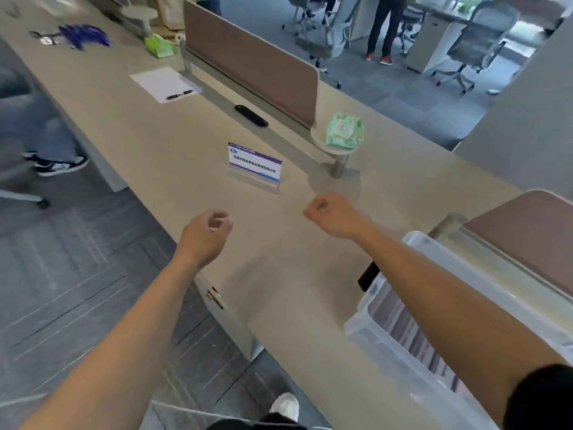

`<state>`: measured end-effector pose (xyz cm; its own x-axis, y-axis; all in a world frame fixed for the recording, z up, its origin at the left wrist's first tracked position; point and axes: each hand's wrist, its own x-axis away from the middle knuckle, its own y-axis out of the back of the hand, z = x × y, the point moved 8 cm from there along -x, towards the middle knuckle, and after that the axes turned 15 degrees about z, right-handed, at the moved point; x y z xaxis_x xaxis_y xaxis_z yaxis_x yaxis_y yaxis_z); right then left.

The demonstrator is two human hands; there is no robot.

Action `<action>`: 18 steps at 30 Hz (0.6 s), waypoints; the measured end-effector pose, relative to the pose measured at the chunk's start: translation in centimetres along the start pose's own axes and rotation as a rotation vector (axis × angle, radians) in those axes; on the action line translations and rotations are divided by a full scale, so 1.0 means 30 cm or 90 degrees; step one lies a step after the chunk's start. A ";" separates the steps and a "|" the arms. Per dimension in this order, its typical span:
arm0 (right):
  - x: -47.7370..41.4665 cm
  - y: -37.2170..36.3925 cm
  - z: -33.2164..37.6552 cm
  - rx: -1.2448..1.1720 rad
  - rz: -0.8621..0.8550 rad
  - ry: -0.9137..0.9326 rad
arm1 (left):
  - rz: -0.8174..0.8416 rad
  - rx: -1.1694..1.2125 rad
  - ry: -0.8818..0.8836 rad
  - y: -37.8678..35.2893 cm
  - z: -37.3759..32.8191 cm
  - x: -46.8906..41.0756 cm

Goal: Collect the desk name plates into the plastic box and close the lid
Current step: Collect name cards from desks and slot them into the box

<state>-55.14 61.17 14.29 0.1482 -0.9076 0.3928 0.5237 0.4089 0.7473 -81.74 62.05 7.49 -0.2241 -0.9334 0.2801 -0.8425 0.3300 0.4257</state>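
beige surface (148, 131) is carrying a desk name plate (255, 164) at 12 o'clock, sitting equally near left hand (206, 232) and right hand (330, 214), both curled, empty.

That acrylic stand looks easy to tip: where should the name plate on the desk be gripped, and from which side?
Probably the top edge of the name plate, reached from above. It stands upright on a clear base, printed face toward you, with open desk around it, so a thumb in front and fingers behind can pinch and lift straight up.
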 end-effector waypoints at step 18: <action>-0.954 -0.039 -0.133 -0.584 -0.117 -0.184 | -0.124 0.373 0.128 0.273 0.235 -0.915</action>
<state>-56.65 86.30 0.02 -0.1483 -0.8417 0.5191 0.9853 -0.0807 0.1506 -85.93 89.39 -2.77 0.0085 -0.9051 0.4251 -0.9989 -0.0277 -0.0390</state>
